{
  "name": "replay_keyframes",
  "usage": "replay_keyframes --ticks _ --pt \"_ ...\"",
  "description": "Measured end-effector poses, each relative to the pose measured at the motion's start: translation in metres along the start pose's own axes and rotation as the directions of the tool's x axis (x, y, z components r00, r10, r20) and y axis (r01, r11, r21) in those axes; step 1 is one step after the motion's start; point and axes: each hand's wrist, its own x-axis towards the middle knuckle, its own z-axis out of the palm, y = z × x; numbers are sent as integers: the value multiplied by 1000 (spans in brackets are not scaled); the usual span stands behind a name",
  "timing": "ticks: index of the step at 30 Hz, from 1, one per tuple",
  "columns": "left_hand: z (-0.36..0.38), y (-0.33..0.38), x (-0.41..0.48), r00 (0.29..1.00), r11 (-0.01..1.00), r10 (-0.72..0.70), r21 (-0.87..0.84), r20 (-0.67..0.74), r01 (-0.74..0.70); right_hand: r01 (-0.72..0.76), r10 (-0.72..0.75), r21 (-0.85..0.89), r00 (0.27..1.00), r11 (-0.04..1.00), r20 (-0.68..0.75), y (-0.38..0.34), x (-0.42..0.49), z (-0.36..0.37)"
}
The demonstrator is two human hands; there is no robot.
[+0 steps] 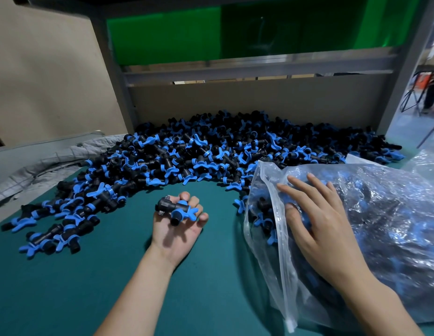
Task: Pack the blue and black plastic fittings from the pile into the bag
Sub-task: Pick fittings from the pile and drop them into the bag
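The job is sitting somewhere in the middle, as far as I can judge. The clear plastic zip-top bag [381, 214] on the right is already bulging with fittings, yet a broad pile of blue and black plastic fittings [199, 151] is still sprawling across the back and left of the dark green table mat [114, 287], so a great deal is waiting to be packed.

The left hand [177, 229] is lying palm up on the mat, fingers curling round a black T-shaped fitting with a blue winged collar [174, 209] – possibly more than one piece, though the fingers are hiding too much to count. It is sitting between the near edge of the pile and the mouth of the bag, near the mouth but not touching it.

The right hand [318, 219] is lying on top of the bag with its fingers straight and spread, pressing the film down just behind the mouth. Its thumb is looking hazy, as if behind a layer of plastic – I cannot tell whether it is tucked inside the mouth.

The mouth is gaping toward the pile, with a few fittings lying right at it. A crumpled grey checked cloth [41, 163] is resting at the far left, beside the pile.
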Motion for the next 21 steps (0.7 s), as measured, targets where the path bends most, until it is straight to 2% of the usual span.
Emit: replay_keyframes --ticks 2,4,6,9,11,14,15,16,20,21 --pt "1 -1 0 1000 1000 -12 24 0 12 0 0 -3 1000 1000 4 0 0 0" --pt "3 -3 1 998 997 -15 77 -62 20 -1 1 -3 1000 1000 3 1 0 0" --pt "5 -7 3 991 985 24 172 -129 -1 0 0 -3 1000 1000 -5 2 0 0" --pt "9 -13 5 981 943 110 329 -159 -53 -2 2 3 1000 1000 -12 3 0 1" --pt "11 -18 3 975 852 177 516 -137 -82 -10 10 10 1000 1000 -16 3 0 1" --pt "15 -27 -4 972 555 235 820 7 -140 -16 16 11 1000 1000 -16 3 0 1" --pt "17 -31 -5 969 488 244 857 47 -164 -16 16 10 1000 1000 -16 2 0 1" --pt "21 -34 -8 967 461 242 868 77 -184 -15 15 10 1000 1000 -17 2 0 1" --pt "41 -53 -14 952 423 261 868 158 -259 9 -9 0 1000 1000 -29 0 0 0" --pt "43 -61 -13 930 329 291 890 223 -317 17 -17 -4 999 1000 -29 -1 0 -1"
